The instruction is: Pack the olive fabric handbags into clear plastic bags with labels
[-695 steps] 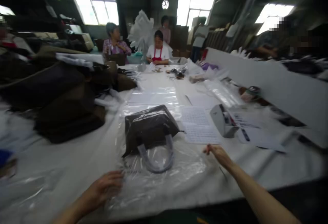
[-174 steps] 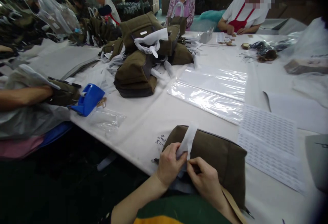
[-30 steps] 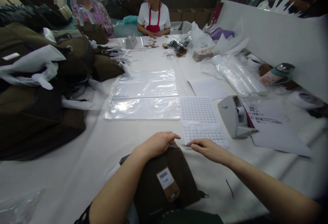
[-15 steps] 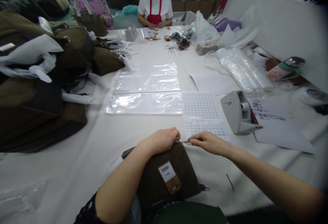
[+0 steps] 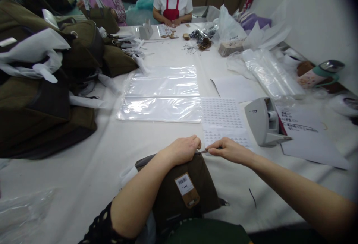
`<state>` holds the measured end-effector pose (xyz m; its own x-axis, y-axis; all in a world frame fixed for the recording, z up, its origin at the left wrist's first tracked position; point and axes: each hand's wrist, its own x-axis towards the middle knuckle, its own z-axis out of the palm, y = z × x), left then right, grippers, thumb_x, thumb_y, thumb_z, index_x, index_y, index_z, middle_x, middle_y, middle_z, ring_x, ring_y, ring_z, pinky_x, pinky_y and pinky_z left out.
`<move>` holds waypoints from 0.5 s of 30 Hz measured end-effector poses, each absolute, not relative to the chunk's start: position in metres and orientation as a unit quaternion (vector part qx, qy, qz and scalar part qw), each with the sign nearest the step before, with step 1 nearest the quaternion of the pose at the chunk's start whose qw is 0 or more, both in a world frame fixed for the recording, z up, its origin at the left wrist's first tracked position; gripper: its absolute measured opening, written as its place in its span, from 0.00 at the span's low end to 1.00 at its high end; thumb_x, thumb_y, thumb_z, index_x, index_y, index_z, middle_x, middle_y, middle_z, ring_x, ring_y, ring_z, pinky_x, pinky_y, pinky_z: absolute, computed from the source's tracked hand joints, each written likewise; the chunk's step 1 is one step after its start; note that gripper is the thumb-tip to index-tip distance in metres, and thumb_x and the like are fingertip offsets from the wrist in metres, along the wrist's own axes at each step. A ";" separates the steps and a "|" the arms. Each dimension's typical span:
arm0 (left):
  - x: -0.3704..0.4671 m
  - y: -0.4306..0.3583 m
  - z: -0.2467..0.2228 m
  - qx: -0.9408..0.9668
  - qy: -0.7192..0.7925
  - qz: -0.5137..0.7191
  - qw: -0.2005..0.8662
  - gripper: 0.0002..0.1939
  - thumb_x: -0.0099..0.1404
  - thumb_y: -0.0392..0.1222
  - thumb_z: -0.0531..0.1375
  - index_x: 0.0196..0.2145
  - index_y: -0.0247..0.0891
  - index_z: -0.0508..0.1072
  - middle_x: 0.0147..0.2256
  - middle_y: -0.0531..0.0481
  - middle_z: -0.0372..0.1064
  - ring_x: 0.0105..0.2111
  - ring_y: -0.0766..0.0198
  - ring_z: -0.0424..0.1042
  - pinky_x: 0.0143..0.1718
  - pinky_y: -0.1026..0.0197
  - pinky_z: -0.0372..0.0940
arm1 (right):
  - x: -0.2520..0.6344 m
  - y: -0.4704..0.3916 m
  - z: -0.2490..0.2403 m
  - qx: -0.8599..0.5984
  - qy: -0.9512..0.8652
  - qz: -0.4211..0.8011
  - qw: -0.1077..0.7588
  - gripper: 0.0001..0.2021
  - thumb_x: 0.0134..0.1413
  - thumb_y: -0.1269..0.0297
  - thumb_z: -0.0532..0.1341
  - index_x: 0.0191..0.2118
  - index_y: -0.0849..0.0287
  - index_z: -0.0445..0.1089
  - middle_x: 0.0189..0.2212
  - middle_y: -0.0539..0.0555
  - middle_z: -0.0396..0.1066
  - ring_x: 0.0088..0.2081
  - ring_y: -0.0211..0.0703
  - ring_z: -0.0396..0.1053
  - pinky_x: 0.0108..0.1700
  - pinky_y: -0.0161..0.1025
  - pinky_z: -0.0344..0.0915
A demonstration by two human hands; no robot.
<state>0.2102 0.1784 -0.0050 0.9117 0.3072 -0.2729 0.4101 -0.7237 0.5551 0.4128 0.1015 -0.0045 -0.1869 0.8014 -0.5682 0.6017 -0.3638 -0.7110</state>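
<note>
A dark olive-brown bag [image 5: 201, 184] lies in front of me, with a brown tag and a white barcode label [image 5: 184, 184] on its side. My left hand [image 5: 186, 149] is closed on the bag's top edge, near the far corner. Between the fingers of my right hand [image 5: 228, 150] is a thin metal tool [image 5: 203, 152], partly hidden by the fingers. Its tip reaches the bag's corner right beside my left hand; what it touches there is too small to make out.
Olive bags [image 5: 47, 102] are piled at the left. Flat clear plastic bags [image 5: 162, 95], a printed sticker sheet [image 5: 220, 113] and a grey tape dispenser [image 5: 260, 123] lie ahead. A flask [image 5: 321, 74] is at right. Two people [image 5: 173, 2] are across the table.
My view has tilted and shifted slightly, so the table's things sit a little higher and further right. Both hands keep their hold at the bag's corner, with hardly any movement.
</note>
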 end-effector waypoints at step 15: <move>0.212 0.178 -0.010 0.920 0.203 -0.074 0.327 0.14 0.53 0.27 0.51 0.37 0.40 0.62 0.40 0.50 0.65 0.34 0.62 0.67 0.35 0.62 0.61 | 0.409 0.098 -0.018 -0.623 -0.407 0.648 0.162 0.13 0.41 0.60 0.65 0.33 0.61 0.77 0.32 0.52 0.75 0.36 0.44 0.67 0.42 0.39 0.60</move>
